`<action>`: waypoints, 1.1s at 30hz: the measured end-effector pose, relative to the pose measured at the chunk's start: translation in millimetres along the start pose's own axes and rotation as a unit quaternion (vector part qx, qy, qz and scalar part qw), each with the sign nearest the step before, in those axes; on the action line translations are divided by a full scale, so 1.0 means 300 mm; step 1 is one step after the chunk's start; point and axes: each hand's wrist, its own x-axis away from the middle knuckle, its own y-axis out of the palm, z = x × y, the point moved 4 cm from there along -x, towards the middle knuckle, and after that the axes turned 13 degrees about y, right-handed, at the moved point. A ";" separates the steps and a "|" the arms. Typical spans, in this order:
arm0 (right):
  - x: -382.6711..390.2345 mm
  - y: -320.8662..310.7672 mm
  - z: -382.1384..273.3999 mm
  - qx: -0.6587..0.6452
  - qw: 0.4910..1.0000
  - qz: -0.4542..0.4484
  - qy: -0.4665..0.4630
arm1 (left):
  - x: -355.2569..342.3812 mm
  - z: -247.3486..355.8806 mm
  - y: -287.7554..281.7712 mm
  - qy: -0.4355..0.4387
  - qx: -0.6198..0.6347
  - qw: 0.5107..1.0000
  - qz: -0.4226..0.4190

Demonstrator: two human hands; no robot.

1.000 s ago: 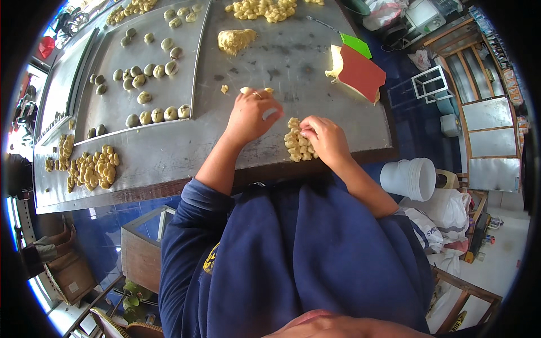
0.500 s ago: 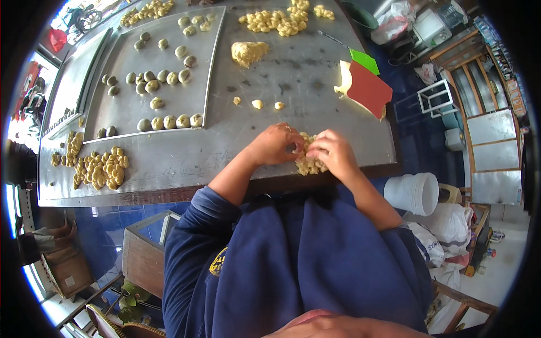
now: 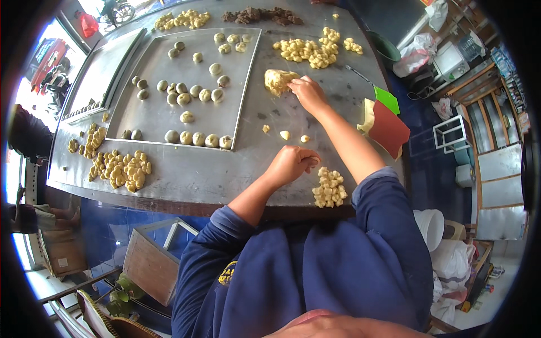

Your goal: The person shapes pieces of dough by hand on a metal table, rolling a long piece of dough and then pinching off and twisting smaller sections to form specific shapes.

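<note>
My right hand reaches forward over the table, its fingertips pressed together on the near right side of a big lump of yellow dough. Close to the front edge, my left hand is closed with curled fingers; whatever it may hold is hidden. Just right of it lies a heap of small pale dough pieces. Three loose dough bits sit between the lump and my left hand, one of them a small pale ball.
On the left, a metal tray carries several round greenish-brown balls. Flattened yellow dough pieces lie in front of it. More dough pieces and dark brown crumbly clumps are at the back. Red and green scrapers lie to the right.
My right hand has left the small-piece heap and moved forward onto the dough lump. My left hand has drawn off the heap to its left. The whole view has shifted.
</note>
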 end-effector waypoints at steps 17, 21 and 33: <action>0.224 -0.219 0.016 -0.247 0.934 -0.130 0.221 | -0.014 -0.019 -0.023 -0.034 -0.011 0.997 0.064; 0.441 -0.417 -0.018 -0.334 0.885 -0.181 0.267 | 0.001 -0.079 -0.027 0.064 -0.081 0.988 0.114; 0.852 -0.593 -0.235 -0.128 0.950 -0.160 0.236 | 0.079 0.095 0.022 0.114 -0.378 0.918 0.046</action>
